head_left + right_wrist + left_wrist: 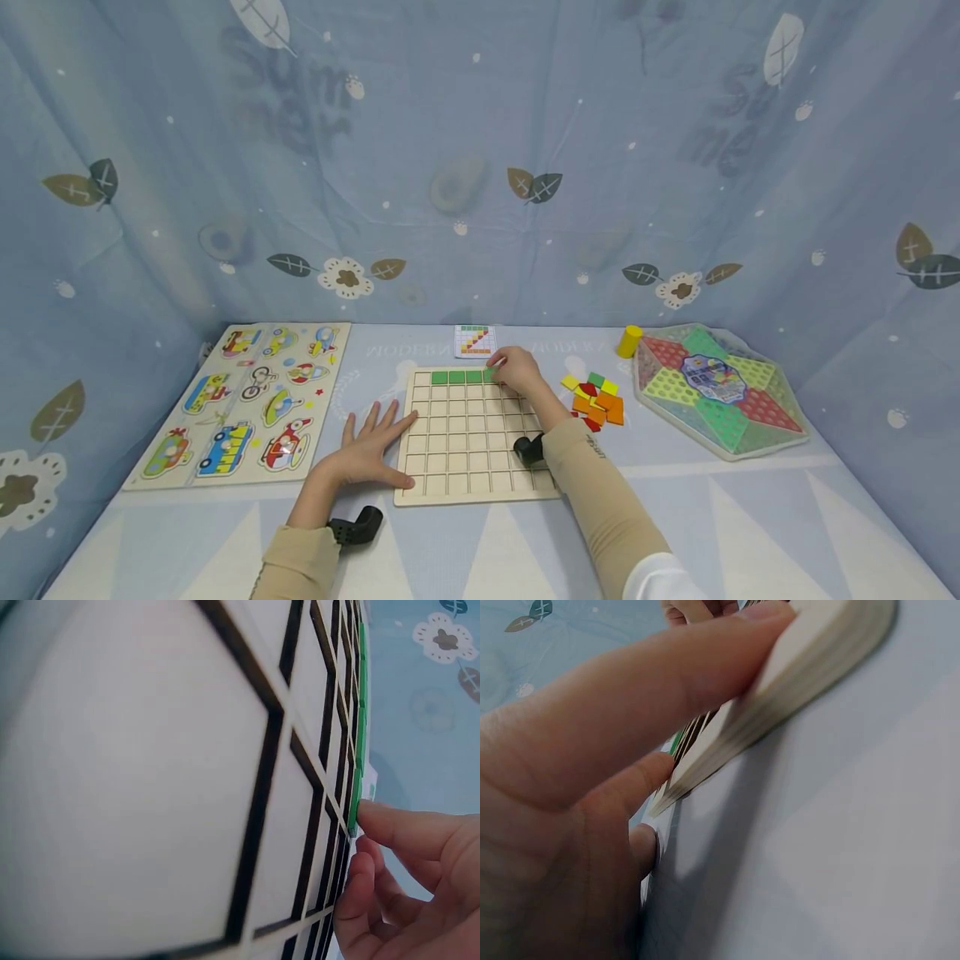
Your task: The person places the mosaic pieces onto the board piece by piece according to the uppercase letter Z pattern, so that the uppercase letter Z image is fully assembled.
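Observation:
A square wooden grid board point(447, 439) lies in front of me, with several green square tiles point(457, 377) in its far row. My right hand point(517, 372) is at the right end of that row. In the right wrist view, its fingertips are at the last green tile point(355, 799), one finger touching it and the others curled below. Spread over the board's left edge, my left hand point(369, 454) has its thumb on the near corner. The left wrist view shows that thumb point(682, 671) along the board's thick edge.
Past the board lies a pattern card point(476, 342). Loose red, yellow, orange and green pieces point(596, 402) are heaped to the right, near a yellow cylinder point(629, 342) and a Chinese checkers board point(720, 392). A vehicle puzzle board point(240, 408) lies at left.

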`<control>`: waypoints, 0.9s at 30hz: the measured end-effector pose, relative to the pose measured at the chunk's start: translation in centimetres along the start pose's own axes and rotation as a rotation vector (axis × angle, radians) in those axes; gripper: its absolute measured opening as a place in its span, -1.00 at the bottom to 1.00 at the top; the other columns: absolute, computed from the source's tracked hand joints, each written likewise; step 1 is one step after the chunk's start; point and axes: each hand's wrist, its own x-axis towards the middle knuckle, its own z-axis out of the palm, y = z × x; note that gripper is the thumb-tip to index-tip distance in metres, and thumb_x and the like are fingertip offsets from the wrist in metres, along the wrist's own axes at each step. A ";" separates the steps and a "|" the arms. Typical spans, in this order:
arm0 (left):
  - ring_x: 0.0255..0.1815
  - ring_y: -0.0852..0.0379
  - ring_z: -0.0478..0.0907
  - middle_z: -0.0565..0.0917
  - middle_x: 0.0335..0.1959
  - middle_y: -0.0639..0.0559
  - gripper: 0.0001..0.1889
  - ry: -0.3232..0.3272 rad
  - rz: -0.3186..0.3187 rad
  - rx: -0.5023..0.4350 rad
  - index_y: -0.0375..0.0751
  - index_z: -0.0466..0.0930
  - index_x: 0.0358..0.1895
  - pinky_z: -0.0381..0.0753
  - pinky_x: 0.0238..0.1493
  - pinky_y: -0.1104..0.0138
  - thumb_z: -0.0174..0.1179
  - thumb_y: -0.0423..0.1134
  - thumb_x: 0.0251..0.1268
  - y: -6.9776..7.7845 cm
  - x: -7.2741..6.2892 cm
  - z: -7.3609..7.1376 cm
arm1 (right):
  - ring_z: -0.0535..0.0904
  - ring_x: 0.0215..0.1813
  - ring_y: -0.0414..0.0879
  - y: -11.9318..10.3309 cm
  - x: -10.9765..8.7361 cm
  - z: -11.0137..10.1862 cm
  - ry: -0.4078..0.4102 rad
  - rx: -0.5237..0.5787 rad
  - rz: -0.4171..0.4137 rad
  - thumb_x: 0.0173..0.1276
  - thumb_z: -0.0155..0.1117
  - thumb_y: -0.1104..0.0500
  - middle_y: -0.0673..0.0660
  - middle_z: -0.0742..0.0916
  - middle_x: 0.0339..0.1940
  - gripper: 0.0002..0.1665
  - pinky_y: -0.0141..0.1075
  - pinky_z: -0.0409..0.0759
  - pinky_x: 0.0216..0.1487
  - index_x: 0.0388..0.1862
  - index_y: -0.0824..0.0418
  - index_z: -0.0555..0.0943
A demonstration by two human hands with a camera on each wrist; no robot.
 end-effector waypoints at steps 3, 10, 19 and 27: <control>0.43 -0.35 -0.43 -0.17 0.46 -0.33 0.16 -0.001 0.002 -0.002 -0.13 0.06 0.43 -0.61 0.23 -0.24 0.39 0.25 -0.35 0.1 0.0 0.0 | 0.51 -0.36 -0.05 0.3 -0.3 -0.2 -0.003 0.064 -0.007 0.16 0.30 0.30 0.15 0.63 -0.31 -0.80 -0.30 0.47 -0.41 -0.19 0.22 0.62; 0.44 -0.34 -0.43 -0.17 0.46 -0.31 0.17 0.004 -0.005 0.005 -0.13 0.06 0.44 -0.61 0.24 -0.24 0.39 0.24 -0.36 0.1 -0.1 -0.1 | 0.54 -0.28 0.02 1.2 -1.3 -1.9 0.034 0.208 -0.023 0.22 0.24 0.30 0.21 0.61 -0.26 -0.75 -0.21 0.53 -0.26 -0.10 0.31 0.59; 0.44 -0.34 -0.43 -0.17 0.46 -0.31 0.16 0.007 -0.002 0.000 -0.13 0.05 0.44 -0.60 0.23 -0.25 0.39 0.22 -0.35 0.1 -0.1 -0.2 | 0.53 -0.21 0.05 3.3 -2.3 -4.1 0.112 0.155 0.015 0.22 0.22 0.32 0.24 0.63 -0.22 -0.74 -0.20 0.52 -0.20 -0.09 0.34 0.59; 0.43 -0.34 -0.43 -0.16 0.46 -0.32 0.16 0.005 -0.004 0.005 -0.14 0.06 0.44 -0.59 0.23 -0.25 0.39 0.22 -0.36 0.3 -0.2 -0.3 | 0.50 -0.09 0.11 5.4 -2.7 -6.5 0.182 0.077 0.097 0.23 0.15 0.37 0.28 0.62 -0.09 -0.74 -0.16 0.51 -0.09 -0.08 0.32 0.59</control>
